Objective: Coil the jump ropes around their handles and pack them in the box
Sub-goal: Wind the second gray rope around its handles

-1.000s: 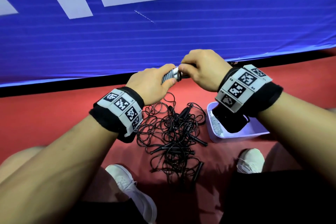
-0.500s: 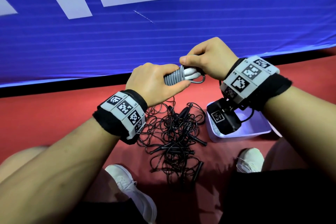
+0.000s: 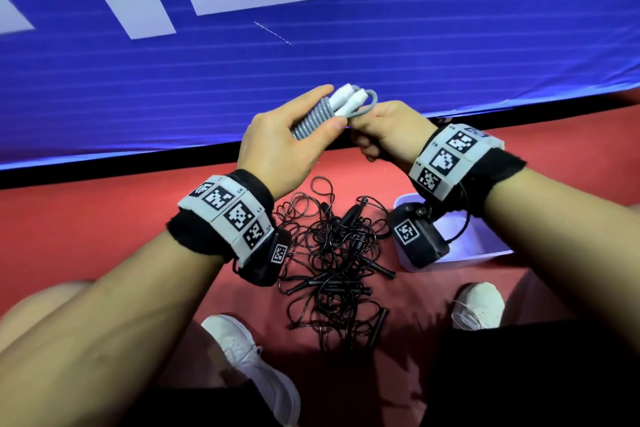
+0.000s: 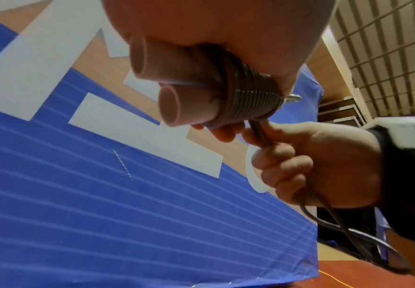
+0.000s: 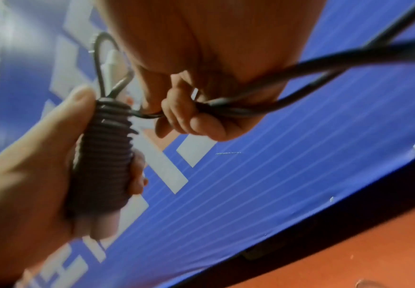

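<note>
A grey jump rope (image 3: 313,118) is coiled tightly round its two white handles (image 3: 346,100). My left hand (image 3: 287,135) grips this bundle round the coils, handle tips up and to the right. The same coiled rope (image 4: 248,101) and handle ends (image 4: 169,81) show in the left wrist view. My right hand (image 3: 384,132) pinches the loose end of the rope (image 5: 147,116) just beside the bundle (image 5: 103,159). A tangle of black jump ropes (image 3: 332,256) lies on the red floor below my hands. The pale box (image 3: 485,250) stands right of the tangle, partly hidden by my right wrist.
A blue mat with white markings (image 3: 311,45) rises behind my hands. My two white shoes (image 3: 256,360) (image 3: 479,305) rest on the red floor either side of the tangle. The right wrist camera's black cable (image 5: 324,64) hangs across that view.
Both hands have risen and the left has tilted the bundle so the handle tips point up. The right hand has swung from above the bundle to its right side, drawing the rope end.
</note>
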Tool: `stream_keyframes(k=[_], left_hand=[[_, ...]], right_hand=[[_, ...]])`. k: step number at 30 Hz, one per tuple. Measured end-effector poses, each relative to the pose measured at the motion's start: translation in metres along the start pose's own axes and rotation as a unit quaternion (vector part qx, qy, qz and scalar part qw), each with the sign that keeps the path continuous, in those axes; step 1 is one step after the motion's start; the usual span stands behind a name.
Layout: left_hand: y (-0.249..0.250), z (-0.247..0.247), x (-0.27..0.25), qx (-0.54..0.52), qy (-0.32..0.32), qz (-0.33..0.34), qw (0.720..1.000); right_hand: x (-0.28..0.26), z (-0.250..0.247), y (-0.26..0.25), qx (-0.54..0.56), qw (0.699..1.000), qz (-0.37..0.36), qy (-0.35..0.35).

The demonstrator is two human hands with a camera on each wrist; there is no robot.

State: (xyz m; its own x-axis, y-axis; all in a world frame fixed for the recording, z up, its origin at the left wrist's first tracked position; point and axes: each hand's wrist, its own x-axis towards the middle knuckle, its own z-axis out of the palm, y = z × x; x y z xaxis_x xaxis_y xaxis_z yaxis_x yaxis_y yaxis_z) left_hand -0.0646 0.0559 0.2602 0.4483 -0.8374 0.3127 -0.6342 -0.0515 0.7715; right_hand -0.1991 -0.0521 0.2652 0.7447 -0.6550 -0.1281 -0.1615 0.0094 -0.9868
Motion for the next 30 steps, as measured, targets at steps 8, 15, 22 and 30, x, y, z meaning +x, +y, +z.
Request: stream_keyframes(k=[8, 15, 22, 30], left_hand=[[-0.012, -0.007, 0.010, 0.111, -0.003, -0.020, 0.994], [-0.020, -0.002, 0.009, 0.201, -0.035, -0.028, 0.978], [-0.017, -0.004, 0.014, 0.139, -0.014, -0.040, 0.989], [-0.012, -0.008, 0.018, 0.049, 0.012, -0.048, 0.998]], right_hand=[[-0.008, 0.012, 0.001, -0.409, 0.909, -0.081, 0.006], [-0.012, 0.010, -0.005, -0.522, 0.851, -0.059, 0.010], [-0.005, -0.001, 0.005, -0.548, 0.833, -0.057, 0.039], [0.003, 0.001, 0.016, -0.494, 0.849, -0.169, 0.086]])
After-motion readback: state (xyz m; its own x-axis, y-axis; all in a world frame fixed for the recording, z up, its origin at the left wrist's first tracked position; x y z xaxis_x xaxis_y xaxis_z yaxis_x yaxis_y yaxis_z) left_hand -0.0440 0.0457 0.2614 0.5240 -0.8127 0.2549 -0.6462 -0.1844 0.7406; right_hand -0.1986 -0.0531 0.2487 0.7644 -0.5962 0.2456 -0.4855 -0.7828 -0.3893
